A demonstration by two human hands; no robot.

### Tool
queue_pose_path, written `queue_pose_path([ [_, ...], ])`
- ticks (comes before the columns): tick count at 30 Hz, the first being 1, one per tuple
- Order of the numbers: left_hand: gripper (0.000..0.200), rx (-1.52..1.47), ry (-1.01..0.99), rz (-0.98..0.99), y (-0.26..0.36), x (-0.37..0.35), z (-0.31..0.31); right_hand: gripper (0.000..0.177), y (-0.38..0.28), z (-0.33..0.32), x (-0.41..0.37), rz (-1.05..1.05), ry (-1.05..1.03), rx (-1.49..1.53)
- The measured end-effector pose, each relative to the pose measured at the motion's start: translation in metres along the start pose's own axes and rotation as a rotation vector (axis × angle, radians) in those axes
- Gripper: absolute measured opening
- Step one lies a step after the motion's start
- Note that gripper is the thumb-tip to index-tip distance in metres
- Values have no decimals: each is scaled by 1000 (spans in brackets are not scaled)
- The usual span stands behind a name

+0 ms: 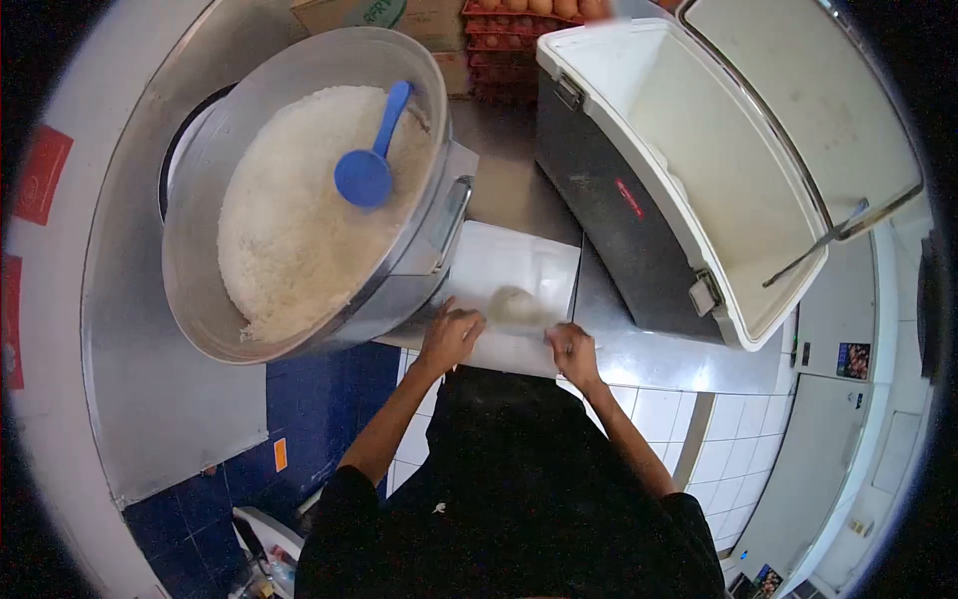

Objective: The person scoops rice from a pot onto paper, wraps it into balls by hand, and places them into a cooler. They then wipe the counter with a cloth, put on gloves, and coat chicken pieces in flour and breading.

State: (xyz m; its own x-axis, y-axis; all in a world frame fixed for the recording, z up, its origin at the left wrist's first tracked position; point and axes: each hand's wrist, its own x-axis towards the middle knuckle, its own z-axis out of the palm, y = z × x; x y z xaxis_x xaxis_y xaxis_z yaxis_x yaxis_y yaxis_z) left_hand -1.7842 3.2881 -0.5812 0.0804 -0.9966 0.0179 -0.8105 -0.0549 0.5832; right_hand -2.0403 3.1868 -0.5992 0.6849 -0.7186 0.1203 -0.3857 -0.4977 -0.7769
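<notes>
A white paper sheet (544,258) lies on the steel counter in front of me, with a small rounded mound of rice (515,305) on it, slightly blurred. My left hand (451,336) is at the sheet's near left edge, fingers curled and closed on the paper. Closed at the near right edge, my right hand (573,354) pinches the paper there. To the left stands a large metal tub (190,290) heaped with white rice (289,190). A blue scoop (364,178) rests on that rice, handle pointing away from me.
An open cooler box (624,190) stands to the right, its lid (818,90) raised. Stacked red trays of eggs (504,45) and a cardboard box (419,25) sit at the back. The steel counter (679,359) ends just in front of my body.
</notes>
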Motion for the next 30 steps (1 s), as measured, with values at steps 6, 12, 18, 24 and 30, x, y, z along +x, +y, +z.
queue_pose_path([
  [6, 18, -40, 135, -203, -39, 50, 46, 22, 28, 41, 50, 234, 51, -531],
  [12, 19, 75, 551, -106, 16, 41, 16, 29, -21, 37, 4, 462, 426, -278],
  [18, 16, -433, 625, -215, 1, 44, 89, 40, 0, 69, 14, 1152, 232, 905],
  [24, 29, -409, 552, -227, 26, 40, 66, 19, 12, 74, 23, 405, 459, 455],
  [30, 52, -267, 439, -82, 60, 34, 59, 31, 73, 40, 81, 650, 142, 477],
])
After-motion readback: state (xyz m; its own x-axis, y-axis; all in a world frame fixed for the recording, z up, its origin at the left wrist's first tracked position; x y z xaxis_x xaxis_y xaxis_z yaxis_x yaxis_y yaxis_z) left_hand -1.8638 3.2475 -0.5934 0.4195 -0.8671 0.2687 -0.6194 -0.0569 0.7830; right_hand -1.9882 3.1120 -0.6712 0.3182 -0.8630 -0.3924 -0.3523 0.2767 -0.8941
